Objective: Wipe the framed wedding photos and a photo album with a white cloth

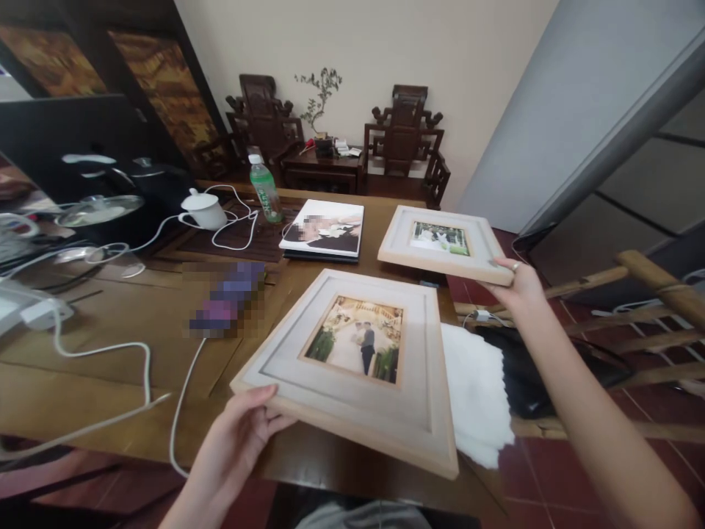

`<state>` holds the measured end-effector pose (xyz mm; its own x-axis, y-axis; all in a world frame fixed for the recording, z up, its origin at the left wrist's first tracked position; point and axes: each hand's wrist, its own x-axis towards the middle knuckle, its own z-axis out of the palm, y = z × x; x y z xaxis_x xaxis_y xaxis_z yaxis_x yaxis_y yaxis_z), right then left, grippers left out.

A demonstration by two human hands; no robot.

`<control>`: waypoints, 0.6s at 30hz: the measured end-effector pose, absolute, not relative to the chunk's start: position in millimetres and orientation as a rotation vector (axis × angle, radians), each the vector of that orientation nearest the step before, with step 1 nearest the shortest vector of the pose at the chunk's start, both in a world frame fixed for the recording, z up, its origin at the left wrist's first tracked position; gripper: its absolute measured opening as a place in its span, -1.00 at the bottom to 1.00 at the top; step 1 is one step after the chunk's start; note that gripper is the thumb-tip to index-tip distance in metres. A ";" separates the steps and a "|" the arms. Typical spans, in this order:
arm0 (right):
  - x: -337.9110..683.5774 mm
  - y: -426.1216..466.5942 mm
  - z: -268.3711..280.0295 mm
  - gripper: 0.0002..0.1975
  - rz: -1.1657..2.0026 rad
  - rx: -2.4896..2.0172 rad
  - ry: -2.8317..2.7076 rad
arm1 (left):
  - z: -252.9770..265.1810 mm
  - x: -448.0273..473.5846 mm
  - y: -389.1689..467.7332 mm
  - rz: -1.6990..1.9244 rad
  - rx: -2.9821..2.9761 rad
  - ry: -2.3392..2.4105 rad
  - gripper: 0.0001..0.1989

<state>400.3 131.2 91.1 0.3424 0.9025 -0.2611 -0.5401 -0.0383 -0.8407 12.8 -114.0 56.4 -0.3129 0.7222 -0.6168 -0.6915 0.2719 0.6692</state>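
Note:
My left hand (250, 426) grips the near left corner of a large picture frame (418, 345), thumb on top and fingers beneath. That frame has a pale wood edge, a white mat and a wedding photo in the middle; it is tilted above the table's front edge. At the right, my right hand (521, 285), with a ring on one finger, grips the near right corner of a second picture frame (391, 235). This one is also white with pale wood and holds a smaller wedding photo. A white cloth (476, 397) lies to the right of the large frame, partly hidden by it.
A white photo album (324, 220) lies on the wooden table (82, 382) behind the large frame. A green-labelled bottle (265, 189), a lidded white cup (203, 209), a pixelated phone-like object (228, 297) and white cables stand or lie leftward. A wooden chair (655, 279) is at the right.

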 end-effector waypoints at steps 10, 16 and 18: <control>382.1 164.7 56.1 -0.79 1.257 -1.257 -0.487 | 45.9 18.4 -112.6 1.438 0.013 1.283 -0.81; 374.4 191.8 46.4 -0.82 1.258 -1.279 -0.578 | 45.6 28.1 -118.8 1.462 0.150 1.307 -0.83; 371.7 199.3 45.2 -0.81 1.249 -1.285 -0.620 | 46.2 29.9 -120.0 1.462 0.147 1.318 -0.79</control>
